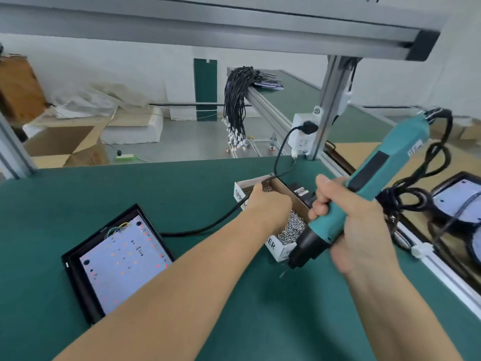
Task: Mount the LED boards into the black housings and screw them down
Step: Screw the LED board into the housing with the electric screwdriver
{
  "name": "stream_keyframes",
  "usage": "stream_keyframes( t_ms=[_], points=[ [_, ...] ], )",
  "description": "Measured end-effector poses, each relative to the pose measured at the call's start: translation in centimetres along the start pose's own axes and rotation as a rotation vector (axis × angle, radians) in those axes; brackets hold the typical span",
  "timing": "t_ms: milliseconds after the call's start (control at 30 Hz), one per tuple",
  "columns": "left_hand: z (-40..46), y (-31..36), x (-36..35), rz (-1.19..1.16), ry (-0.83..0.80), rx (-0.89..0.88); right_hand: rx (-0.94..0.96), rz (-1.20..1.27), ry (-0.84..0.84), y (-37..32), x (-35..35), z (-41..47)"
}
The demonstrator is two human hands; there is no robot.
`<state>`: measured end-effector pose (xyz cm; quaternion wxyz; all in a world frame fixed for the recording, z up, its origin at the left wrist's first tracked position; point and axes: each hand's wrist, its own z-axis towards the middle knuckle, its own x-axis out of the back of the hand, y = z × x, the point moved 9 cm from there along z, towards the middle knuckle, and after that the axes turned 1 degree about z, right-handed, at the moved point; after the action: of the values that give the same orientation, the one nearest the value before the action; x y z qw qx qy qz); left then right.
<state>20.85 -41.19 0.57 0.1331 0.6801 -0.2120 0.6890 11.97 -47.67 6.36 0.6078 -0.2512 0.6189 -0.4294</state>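
A black housing (78,280) lies on the green table at the left, with a white LED board (122,264) resting inside it. Coloured wires sit at the board's far corner. My left hand (268,207) reaches into a small cardboard box (276,250) of silver screws (292,229); its fingertips are hidden, so I cannot see whether it holds any. My right hand (346,220) grips a teal electric screwdriver (364,188), tilted with its black nose and bit pointing down at the table beside the box.
A black power cable (208,227) runs from a white socket (303,134) on the aluminium post across the table. The screwdriver's coiled cord (406,196) hangs at the right. More housings with boards (460,199) lie beyond the table's right rail. A bundle of black leads (235,100) hangs behind.
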Motion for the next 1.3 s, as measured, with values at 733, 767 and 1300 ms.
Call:
stream_keyframes(
  t_ms=[733, 767, 1300],
  points=[
    [-13.6, -9.3, 1.6, -2.055, 0.174, 0.253, 0.111, 0.182, -0.164, -0.7, -4.8, -1.1],
    [-15.2, -10.0, 1.3, -2.128, 0.199, 0.272, 0.109, 0.218, -0.187, -0.5, -5.7, -1.2],
    [-25.1, -14.2, -1.4, -2.233, 0.447, 0.480, 0.093, 0.389, -0.342, 2.4, -14.5, -4.1]
  ],
)
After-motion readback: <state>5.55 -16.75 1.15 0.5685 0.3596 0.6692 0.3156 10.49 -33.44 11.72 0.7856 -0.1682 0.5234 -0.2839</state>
